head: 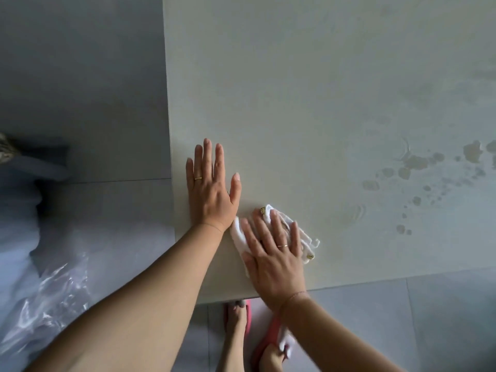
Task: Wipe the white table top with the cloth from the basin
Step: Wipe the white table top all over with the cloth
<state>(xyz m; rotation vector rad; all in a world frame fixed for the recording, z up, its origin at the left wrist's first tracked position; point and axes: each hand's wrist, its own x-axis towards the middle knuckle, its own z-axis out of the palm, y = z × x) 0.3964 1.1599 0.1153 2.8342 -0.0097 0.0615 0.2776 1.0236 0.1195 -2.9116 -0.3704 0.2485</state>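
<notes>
White table top (295, 103) bears wet patches (416, 162) right of cloth (239, 234).

Two hands (212, 189) (273, 261), two rings (198, 178) (282, 245), one cloth (238, 234) — one table (295, 103), two slippers (248, 315) (268, 335)

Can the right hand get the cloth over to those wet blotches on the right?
Probably yes: only bare table top lies between the right hand, flat on the cloth, and the wet blotches.

My left hand (212, 189) lies flat, palm down, fingers straight, by the left edge of the white table top (295, 103). My right hand (273, 259), fingers spread, presses the white cloth (238, 233) near the top's front edge.
</notes>
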